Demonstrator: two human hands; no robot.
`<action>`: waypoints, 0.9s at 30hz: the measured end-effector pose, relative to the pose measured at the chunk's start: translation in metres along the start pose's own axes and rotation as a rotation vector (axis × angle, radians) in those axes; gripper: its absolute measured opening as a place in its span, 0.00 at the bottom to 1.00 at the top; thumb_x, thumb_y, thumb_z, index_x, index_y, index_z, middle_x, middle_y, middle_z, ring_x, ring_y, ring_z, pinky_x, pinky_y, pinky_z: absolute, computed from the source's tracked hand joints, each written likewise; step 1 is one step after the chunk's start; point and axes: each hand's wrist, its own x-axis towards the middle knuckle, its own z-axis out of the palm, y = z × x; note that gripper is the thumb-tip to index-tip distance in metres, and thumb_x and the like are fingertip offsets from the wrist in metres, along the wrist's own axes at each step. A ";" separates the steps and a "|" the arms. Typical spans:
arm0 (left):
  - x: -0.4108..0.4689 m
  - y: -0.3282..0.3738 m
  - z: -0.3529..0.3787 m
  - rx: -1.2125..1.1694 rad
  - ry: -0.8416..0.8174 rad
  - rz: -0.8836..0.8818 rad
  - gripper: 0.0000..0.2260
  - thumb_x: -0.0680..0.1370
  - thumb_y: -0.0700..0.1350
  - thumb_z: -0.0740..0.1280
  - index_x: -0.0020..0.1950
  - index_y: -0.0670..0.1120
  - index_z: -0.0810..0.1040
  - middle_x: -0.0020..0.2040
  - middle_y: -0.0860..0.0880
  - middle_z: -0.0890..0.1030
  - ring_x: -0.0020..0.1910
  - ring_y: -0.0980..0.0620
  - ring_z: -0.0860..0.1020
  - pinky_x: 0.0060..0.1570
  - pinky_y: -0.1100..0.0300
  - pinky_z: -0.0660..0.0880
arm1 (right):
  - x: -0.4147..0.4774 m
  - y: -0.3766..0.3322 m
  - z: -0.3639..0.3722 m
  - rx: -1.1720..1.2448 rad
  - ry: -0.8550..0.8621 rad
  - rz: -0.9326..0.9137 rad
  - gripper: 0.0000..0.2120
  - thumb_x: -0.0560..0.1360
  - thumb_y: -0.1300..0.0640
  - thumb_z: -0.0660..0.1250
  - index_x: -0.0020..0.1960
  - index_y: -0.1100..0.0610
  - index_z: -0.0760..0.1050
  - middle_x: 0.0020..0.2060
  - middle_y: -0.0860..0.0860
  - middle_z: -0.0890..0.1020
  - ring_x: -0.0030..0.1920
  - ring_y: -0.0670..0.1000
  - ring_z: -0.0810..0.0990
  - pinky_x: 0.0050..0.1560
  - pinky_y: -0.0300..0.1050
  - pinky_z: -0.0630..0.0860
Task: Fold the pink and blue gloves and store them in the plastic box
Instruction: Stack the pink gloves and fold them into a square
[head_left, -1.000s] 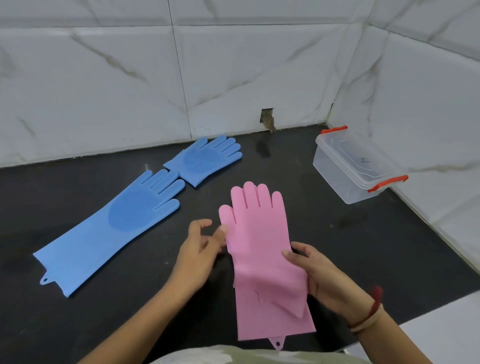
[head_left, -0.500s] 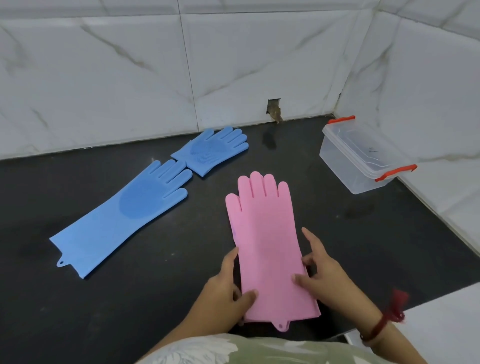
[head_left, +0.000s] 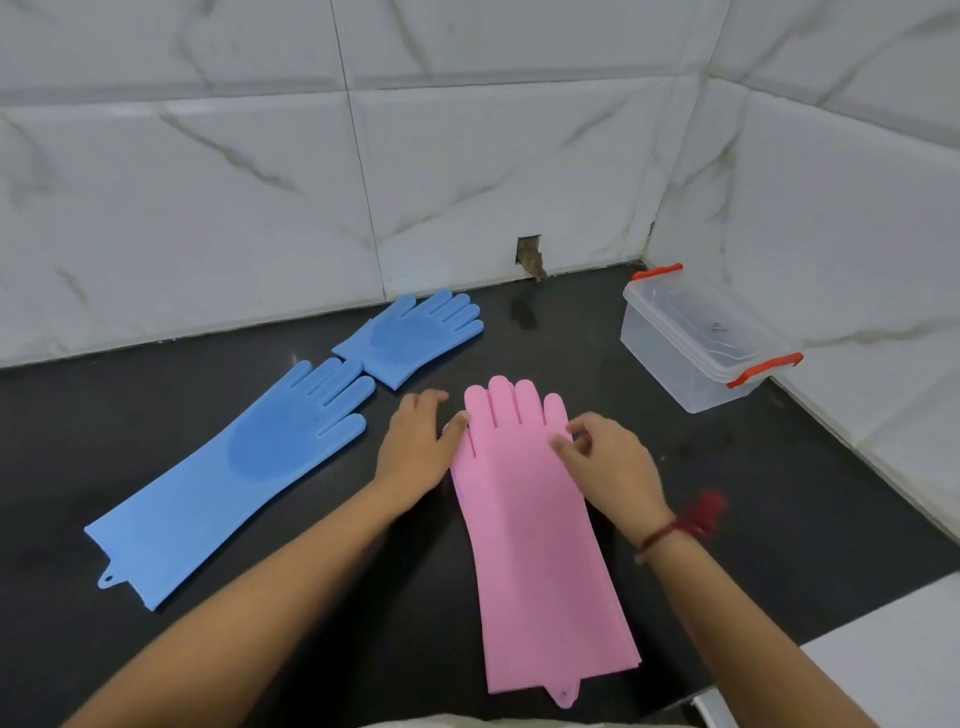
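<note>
lying flat on the black counter (head_left: 779, 493), the pink gloves (head_left: 530, 530) are stacked one on the other, fingers pointing toward the tiled wall (head_left: 467, 182) and cuffs toward the person. the left hand (head_left: 418, 447) rests palm down on the counter at the stack's left edge, fingers loosely spread, thumb touching the pink thumb — it grips nothing. the right hand (head_left: 608, 462) sits on the stack just below the pink fingers, its own fingers curled in with the tips near each other; i cannot tell whether they pinch the glove's edge. a red thread bracelet (head_left: 675, 530) circles that wrist. off to the left, a long blue glove (head_left: 234, 478) lies unfolded, and a folded blue glove (head_left: 415, 338) sits just beyond its fingertips near the wall. the plastic box (head_left: 696, 348) — clear, lid on, orange clips — stands well apart in the right corner.
</note>
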 end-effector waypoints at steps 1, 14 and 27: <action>0.011 0.002 0.005 0.023 0.004 0.016 0.18 0.79 0.54 0.61 0.66 0.48 0.70 0.63 0.46 0.72 0.58 0.49 0.74 0.54 0.55 0.74 | 0.015 0.000 0.007 0.002 0.008 0.042 0.14 0.75 0.45 0.63 0.51 0.55 0.75 0.45 0.50 0.80 0.40 0.49 0.75 0.35 0.40 0.66; 0.025 0.001 0.041 -0.143 0.143 0.098 0.10 0.79 0.44 0.64 0.59 0.49 0.70 0.52 0.51 0.73 0.47 0.53 0.74 0.46 0.59 0.74 | 0.034 0.020 0.045 0.321 0.247 -0.138 0.06 0.77 0.57 0.63 0.41 0.54 0.68 0.36 0.47 0.73 0.34 0.44 0.70 0.34 0.34 0.67; 0.047 0.015 0.050 0.014 -0.023 -0.163 0.15 0.77 0.57 0.63 0.58 0.50 0.76 0.59 0.47 0.76 0.56 0.48 0.73 0.55 0.53 0.67 | 0.032 0.025 0.054 0.302 0.272 -0.091 0.10 0.80 0.52 0.53 0.40 0.50 0.60 0.39 0.50 0.72 0.35 0.56 0.71 0.34 0.50 0.69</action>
